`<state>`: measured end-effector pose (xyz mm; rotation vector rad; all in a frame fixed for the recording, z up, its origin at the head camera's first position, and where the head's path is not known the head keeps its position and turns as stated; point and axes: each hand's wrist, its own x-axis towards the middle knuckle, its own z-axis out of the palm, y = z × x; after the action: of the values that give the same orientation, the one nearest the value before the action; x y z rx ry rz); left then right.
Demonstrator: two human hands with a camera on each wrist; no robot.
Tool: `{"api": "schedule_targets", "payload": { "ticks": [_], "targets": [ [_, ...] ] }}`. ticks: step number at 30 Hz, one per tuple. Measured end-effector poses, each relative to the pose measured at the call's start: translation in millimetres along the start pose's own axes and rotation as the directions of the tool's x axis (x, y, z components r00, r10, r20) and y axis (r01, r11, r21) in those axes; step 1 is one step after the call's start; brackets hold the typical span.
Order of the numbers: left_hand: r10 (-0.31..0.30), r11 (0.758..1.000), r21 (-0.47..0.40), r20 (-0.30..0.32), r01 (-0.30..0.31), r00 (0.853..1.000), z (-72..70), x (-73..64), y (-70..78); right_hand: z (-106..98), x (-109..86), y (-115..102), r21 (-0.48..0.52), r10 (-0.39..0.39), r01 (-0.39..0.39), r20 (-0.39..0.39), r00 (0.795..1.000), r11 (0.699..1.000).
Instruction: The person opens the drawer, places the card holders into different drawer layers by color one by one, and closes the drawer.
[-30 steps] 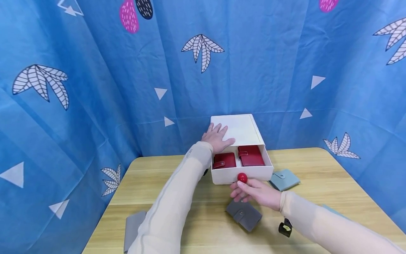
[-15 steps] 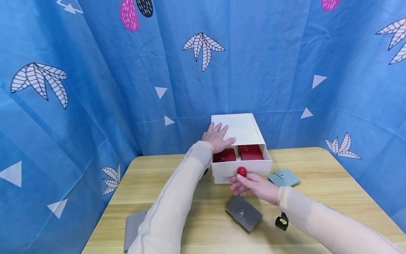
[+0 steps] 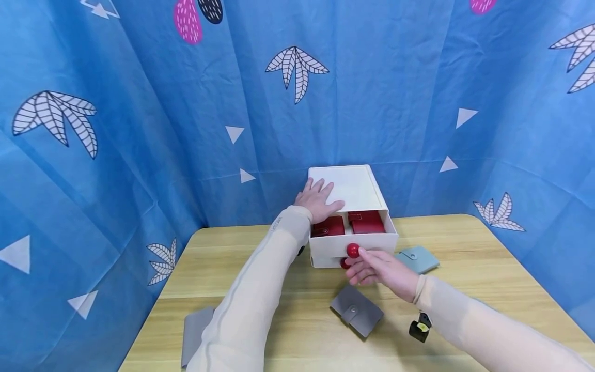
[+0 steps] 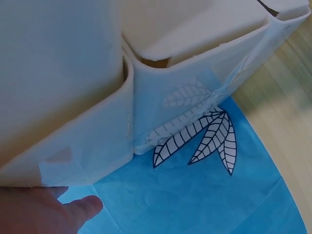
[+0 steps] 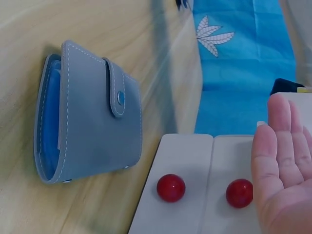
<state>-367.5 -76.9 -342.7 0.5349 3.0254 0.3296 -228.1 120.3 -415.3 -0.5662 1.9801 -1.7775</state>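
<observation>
A white two-drawer box (image 3: 348, 186) stands at the back of the table, its upper drawer (image 3: 386, 242) partly pulled out. In that drawer lie two red wallets (image 3: 328, 226), the right one (image 3: 366, 222) partly under the box top. My left hand (image 3: 318, 201) rests on the box top with fingers spread; the left wrist view shows part of this hand (image 4: 48, 209) beside the white walls. My right hand (image 3: 383, 268) is beside the upper red knob (image 3: 353, 250), fingers extended. The right wrist view shows these straight fingers (image 5: 287, 156) by the knob (image 5: 239, 193), gripping nothing.
A lower red knob (image 3: 345, 263) sits on the bottom drawer. In front of the box lies a dark grey snap wallet (image 3: 357, 311). A light blue wallet (image 3: 418, 259) lies to the right, and a flat grey item (image 3: 195, 330) at the left, partly behind my sleeve.
The upper drawer has slid further into the box. My right hand has moved up with the knob, then slightly right, uncovering the lower knob. My left hand has stayed on the box top.
</observation>
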Motion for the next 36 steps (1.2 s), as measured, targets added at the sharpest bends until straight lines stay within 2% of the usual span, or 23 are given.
{"api": "schedule_targets", "payload": {
  "ticks": [21, 27, 36],
  "targets": [
    [0.008, 1.0, 0.007, -0.011, -0.008, 1.0, -0.6, -0.7, -1.5, 0.8, 4.0, 0.8, -0.012, -0.02, 0.02, -0.04, 0.999, 1.0],
    [0.004, 1.0, 0.006, -0.013, -0.004, 1.0, 0.8, 1.2, -2.4, -0.5, 8.0, 1.0, -0.044, -0.012, 0.01, -0.045, 0.999, 0.999],
    [0.019, 1.0, 0.015, -0.021, -0.019, 1.0, 2.4, 2.7, -2.8, -4.2, 16.8, 0.3, -0.039, -0.012, 0.009, -0.074, 0.997, 0.999]
  ]
}}
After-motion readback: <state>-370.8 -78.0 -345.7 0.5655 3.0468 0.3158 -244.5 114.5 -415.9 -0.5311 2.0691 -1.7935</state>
